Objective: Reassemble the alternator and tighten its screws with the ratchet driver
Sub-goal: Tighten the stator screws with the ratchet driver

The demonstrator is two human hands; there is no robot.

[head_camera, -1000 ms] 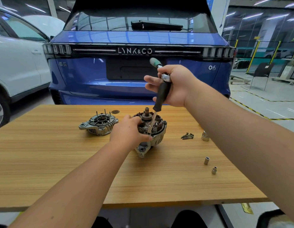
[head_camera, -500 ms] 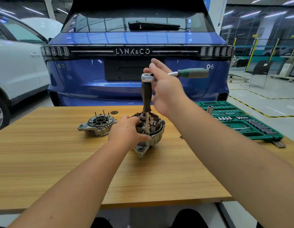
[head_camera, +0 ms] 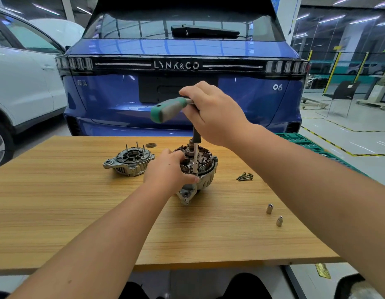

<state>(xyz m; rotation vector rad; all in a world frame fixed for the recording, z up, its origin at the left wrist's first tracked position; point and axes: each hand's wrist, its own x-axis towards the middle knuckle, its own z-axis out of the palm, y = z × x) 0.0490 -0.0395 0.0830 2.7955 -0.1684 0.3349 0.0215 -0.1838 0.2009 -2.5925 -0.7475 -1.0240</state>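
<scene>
The alternator body (head_camera: 203, 169) stands on the wooden table (head_camera: 79, 212) with its copper windings facing up. My left hand (head_camera: 169, 171) grips its near left side. My right hand (head_camera: 211, 113) holds the head of the ratchet driver (head_camera: 169, 110) above it; the green handle points left toward me. The black extension and socket (head_camera: 195, 156) run straight down from my right hand onto the body's near rim. The alternator's other housing half (head_camera: 129, 160) lies to the left with its studs pointing up.
A small pile of dark screws (head_camera: 245, 176) lies right of the alternator. Two loose sockets (head_camera: 269, 208) (head_camera: 279, 221) stand near the right front. A green socket case (head_camera: 303, 142) sits at the far right edge. A blue car (head_camera: 183, 83) is parked behind the table.
The ratchet handle has swung round from pointing right to pointing left toward me, with my right hand turning over its head. My left hand and the alternator stay where they were.
</scene>
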